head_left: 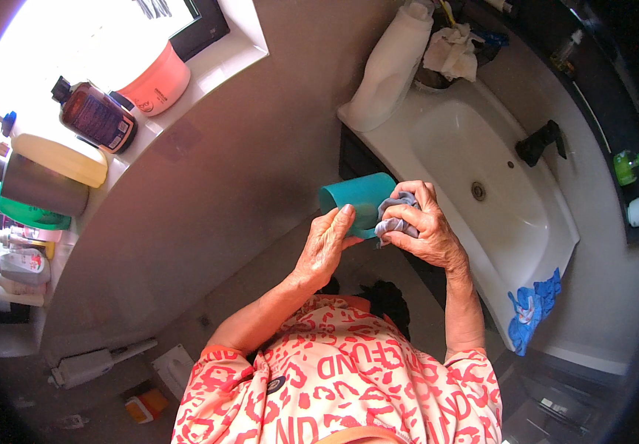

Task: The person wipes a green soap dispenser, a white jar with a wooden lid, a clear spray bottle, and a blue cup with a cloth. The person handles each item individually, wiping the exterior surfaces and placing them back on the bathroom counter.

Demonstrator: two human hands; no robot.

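Observation:
A teal plastic cup (361, 194) is tilted on its side in front of my chest, its wide mouth facing left. My left hand (325, 240) is closed round the near side of the cup, thumb along its wall. At the cup's right end, my right hand (432, 229) grips a bunched grey cloth (399, 213) and presses it against the cup. Part of the cloth is hidden under my right fingers. Just beyond my right hand is the white washbasin (445, 159).
A black tap (541, 142) stands at the basin's far rim. A large white bottle (392, 70) is on its left end, and a blue cloth (534, 307) hangs over its near right edge. Several bottles, one dark brown (97, 115), and a pink tub (160, 80) line the windowsill at left.

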